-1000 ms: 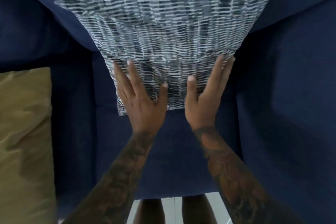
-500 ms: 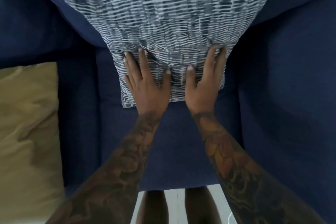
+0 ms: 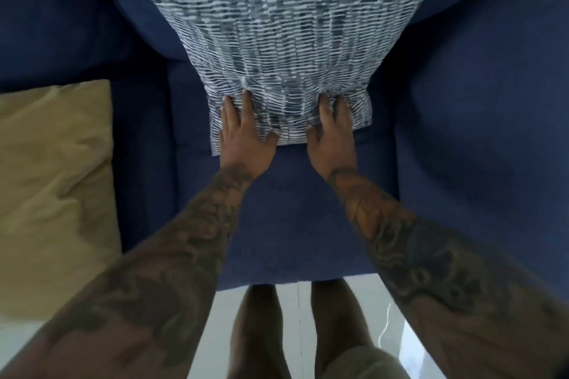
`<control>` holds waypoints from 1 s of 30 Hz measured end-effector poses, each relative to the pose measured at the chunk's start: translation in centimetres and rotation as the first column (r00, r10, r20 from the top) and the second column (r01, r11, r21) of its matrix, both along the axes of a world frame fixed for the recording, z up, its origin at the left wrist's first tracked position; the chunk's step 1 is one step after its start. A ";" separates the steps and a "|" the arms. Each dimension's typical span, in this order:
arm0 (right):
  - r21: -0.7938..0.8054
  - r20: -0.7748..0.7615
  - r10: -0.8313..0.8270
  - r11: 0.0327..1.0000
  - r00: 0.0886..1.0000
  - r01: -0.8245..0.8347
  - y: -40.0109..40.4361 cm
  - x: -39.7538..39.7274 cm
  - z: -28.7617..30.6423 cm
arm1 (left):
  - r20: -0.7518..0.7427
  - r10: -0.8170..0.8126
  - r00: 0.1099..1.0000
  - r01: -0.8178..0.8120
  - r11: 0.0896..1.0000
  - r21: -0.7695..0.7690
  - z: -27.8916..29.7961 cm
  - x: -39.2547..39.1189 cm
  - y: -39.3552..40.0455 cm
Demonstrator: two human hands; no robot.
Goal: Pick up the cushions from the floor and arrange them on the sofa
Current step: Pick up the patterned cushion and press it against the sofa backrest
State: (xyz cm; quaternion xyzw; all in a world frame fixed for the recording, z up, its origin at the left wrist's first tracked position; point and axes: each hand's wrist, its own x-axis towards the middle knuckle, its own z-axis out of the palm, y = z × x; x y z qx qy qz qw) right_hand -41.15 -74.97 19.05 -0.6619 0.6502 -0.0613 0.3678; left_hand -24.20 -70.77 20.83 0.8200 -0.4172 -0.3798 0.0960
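A grey-and-white patterned cushion leans upright against the backrest of the navy blue sofa, its bottom edge on the seat. My left hand lies flat on the cushion's lower left, fingers apart and pressing into the fabric. My right hand presses the lower right the same way, fingertips sunk into a crease. Neither hand grips the cushion. An olive-yellow cushion lies on the seat at the left.
The sofa's right armrest rises beside the seat. Another dark blue back cushion fills the upper left. White glossy floor tiles and my bare legs show below the seat's front edge.
Both hands have slid down to the cushion's lower edge and moved apart, pressing it in. The cushion has settled further back against the backrest.
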 end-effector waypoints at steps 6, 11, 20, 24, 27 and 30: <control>0.153 -0.034 0.005 0.988 0.999 0.000 3.5 -1.7 8.7 | -0.039 -0.030 0.999 0.035 0.992 0.125 8.8 0.4 2.5; 0.191 -0.020 0.036 0.981 0.999 -0.032 9.6 -1.7 17.5 | -0.060 -0.120 0.991 0.126 0.984 0.125 16.8 1.1 9.3; 0.128 0.056 0.076 0.988 0.996 -0.082 14.0 0.1 29.3 | -0.023 -0.126 0.992 0.125 0.992 -0.010 27.4 4.4 15.6; 0.057 0.089 0.064 0.996 0.994 -0.069 12.5 0.7 32.8 | 0.002 -0.146 0.989 0.146 0.987 -0.068 30.5 5.9 15.0; 0.036 0.094 0.044 0.998 0.995 -0.047 11.6 1.1 34.9 | 0.031 -0.137 0.990 0.139 0.986 -0.096 32.5 6.8 14.5; 0.041 0.082 0.038 0.998 0.996 -0.041 11.5 1.3 36.2 | 0.046 -0.170 0.984 0.173 0.982 -0.076 33.9 7.3 14.2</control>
